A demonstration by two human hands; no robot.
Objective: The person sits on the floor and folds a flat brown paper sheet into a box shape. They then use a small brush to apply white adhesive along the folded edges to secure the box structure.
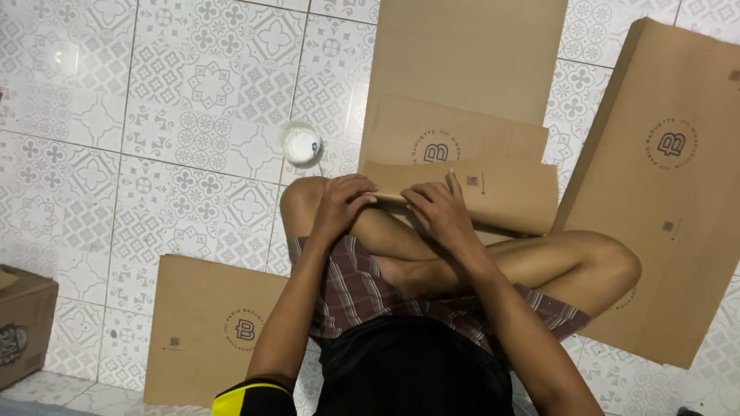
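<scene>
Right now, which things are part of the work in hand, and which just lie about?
In hand: folded brown paper bag, left hand, right hand.
Lying about: flat bags right and lower left, white round container, cardboard box.

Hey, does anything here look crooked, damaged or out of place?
Nothing looks damaged or spilled. The big flat brown cardboard sheet at right lies tilted against the patterned tile floor lines. The left hand and right hand press the folded brown cardboard piece, beside a small round white container.
</scene>
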